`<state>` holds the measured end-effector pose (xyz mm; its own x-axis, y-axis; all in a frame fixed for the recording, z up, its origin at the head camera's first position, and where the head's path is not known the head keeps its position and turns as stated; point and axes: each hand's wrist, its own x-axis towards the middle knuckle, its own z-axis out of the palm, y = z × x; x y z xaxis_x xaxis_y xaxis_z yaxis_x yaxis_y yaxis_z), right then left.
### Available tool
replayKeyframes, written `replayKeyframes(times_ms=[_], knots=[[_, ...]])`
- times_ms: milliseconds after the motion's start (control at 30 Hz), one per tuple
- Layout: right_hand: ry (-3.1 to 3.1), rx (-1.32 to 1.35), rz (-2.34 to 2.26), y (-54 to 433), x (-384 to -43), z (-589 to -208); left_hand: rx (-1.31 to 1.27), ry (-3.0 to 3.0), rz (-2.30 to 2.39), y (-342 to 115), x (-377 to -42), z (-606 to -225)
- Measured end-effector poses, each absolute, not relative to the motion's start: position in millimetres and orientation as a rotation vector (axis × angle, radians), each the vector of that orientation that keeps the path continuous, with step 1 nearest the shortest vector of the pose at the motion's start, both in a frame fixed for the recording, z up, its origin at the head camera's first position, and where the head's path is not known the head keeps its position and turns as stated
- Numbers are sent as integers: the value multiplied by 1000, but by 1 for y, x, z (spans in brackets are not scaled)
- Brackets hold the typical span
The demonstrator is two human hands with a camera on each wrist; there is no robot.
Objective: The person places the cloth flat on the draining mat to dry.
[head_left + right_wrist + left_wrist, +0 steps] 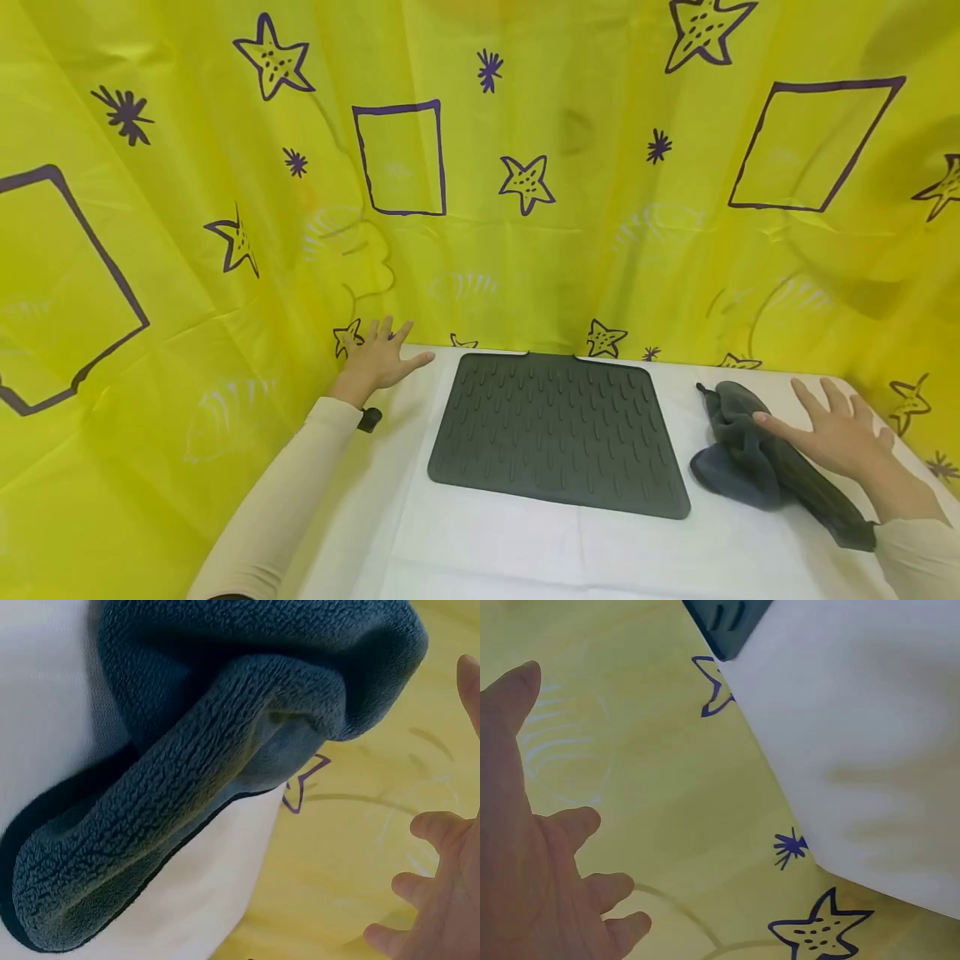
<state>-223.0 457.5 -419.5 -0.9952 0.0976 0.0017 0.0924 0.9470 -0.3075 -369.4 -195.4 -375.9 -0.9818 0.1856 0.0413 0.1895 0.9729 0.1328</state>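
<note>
Left hand [377, 362]: fingers spread apart, near the far left corner of the mat [555, 437].
Mat: dark and bumpy, flat on the white table [487, 533].
Cloth [738, 471]: dark and crumpled, on the table, just left of the right hand [840, 433].
Right hand: fingers spread apart, thumb over the cloth; cannot tell if they touch.

Two hands [377, 360] [846, 435], two sleeves [281, 500] [918, 550], one mat [558, 433], one cloth [750, 454], one table [487, 542]
</note>
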Motion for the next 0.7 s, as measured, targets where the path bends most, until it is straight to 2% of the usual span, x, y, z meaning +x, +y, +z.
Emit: replayKeyframes(times_ms=[367, 500, 700], knots=[[-2993, 7, 449, 427, -231, -418, -392, -3035, -305, -173, -363, -374], [-2911, 69, 620, 411, -233, -422, -454, -2940, -544, -161, -360, -383], [-2888, -15, 801, 392, -234, -422, -446, -2729, -1075, -148, -358, -404]])
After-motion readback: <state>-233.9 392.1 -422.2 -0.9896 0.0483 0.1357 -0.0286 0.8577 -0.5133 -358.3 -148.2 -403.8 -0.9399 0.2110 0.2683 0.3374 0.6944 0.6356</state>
